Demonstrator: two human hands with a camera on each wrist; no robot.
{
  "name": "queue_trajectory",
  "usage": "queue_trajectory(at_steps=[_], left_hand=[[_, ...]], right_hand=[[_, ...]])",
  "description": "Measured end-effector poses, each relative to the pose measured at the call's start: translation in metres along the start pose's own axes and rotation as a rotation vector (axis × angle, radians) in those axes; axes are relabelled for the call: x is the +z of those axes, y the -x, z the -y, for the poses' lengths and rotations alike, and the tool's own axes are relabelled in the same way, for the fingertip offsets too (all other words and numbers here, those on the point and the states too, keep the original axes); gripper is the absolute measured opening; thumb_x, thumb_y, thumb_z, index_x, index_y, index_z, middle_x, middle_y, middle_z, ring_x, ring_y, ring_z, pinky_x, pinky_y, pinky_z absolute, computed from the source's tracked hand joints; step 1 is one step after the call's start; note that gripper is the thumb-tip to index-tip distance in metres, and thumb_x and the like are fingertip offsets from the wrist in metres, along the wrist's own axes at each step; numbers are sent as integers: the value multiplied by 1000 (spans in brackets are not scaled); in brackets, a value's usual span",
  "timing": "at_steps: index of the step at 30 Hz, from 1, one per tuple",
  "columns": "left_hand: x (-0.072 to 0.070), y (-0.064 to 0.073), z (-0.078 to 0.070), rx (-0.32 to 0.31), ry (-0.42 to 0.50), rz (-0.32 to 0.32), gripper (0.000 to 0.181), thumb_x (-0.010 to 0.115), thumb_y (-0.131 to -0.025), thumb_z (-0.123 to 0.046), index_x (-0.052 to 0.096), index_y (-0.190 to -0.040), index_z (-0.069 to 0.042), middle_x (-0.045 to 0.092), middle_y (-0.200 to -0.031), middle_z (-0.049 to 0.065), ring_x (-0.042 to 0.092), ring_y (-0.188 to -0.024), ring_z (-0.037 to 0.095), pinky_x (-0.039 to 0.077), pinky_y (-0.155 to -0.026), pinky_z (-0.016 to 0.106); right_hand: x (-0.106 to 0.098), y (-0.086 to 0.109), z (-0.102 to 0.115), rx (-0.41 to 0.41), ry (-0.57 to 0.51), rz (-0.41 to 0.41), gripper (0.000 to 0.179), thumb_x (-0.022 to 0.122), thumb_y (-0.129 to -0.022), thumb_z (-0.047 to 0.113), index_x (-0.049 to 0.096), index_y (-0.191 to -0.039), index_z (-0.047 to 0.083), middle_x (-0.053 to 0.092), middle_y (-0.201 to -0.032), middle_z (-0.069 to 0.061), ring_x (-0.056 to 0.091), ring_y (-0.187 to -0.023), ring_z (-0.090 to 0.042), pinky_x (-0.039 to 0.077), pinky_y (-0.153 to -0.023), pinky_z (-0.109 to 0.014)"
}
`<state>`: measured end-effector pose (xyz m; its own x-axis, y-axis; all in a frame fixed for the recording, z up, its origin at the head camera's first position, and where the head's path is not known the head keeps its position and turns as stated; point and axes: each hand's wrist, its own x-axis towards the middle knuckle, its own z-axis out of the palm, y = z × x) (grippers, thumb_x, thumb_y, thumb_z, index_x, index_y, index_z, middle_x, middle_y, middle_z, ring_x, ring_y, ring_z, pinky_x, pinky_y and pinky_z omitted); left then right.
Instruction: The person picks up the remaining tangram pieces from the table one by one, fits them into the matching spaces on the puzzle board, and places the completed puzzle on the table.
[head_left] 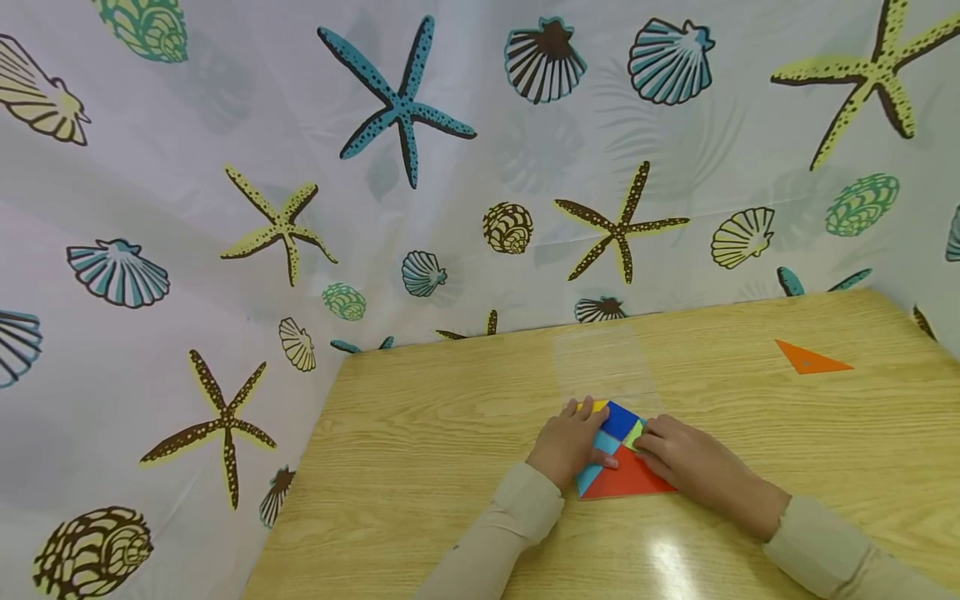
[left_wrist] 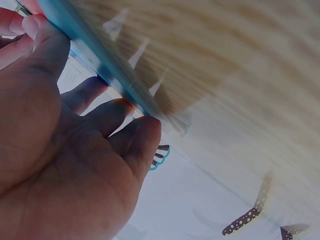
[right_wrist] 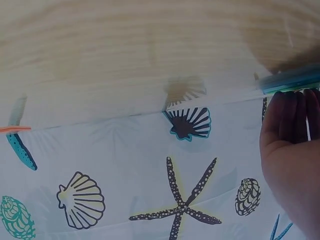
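Flat tangram pieces lie fitted together on the table in the head view. A dark blue square [head_left: 621,420] is at the top, a red triangle [head_left: 627,477] along the near side, and light blue pieces [head_left: 600,454] at the left. A yellow piece [head_left: 598,406] peeks out behind the left hand's fingers. My left hand [head_left: 564,443] rests over the left edge, fingers extended and thumb spread toward the red triangle. With bent fingers, my right hand [head_left: 688,461] pinches a lime-green piece [head_left: 634,434] at the right side and covers part of the red one.
An orange triangle [head_left: 808,360] lies apart at the back right of the wooden table [head_left: 420,450]. Behind the tangram is a clear, pale rectangular sheet [head_left: 603,358]. A shell-and-starfish-patterned curtain [head_left: 450,225] borders the table at the back and left.
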<state>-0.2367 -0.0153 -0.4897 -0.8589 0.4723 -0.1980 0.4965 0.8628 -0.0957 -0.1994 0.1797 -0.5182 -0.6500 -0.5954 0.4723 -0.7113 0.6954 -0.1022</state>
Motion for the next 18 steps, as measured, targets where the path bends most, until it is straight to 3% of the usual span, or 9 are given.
queue_trajectory(at_steps=[13,18], left_hand=[[3,-1,0,1,-3,13,79,45,-76,-66,30,-146,-32,28,-150,-5,27,-136,17,35,-102,29],[4,-3,1,6,-24,1,80,44,-76,-68,29,-146,-32,29,-150,-6,27,-136,17,36,-101,29]], right_hand=[[-3,6,-23,-117,-181,32,25,71,-80,5,69,-104,11,60,-108,-1,57,-99,-17,51,-79,-36],[-2,6,-24,-96,-205,50,27,71,-80,5,69,-105,12,58,-110,-1,56,-100,-16,51,-79,-34]])
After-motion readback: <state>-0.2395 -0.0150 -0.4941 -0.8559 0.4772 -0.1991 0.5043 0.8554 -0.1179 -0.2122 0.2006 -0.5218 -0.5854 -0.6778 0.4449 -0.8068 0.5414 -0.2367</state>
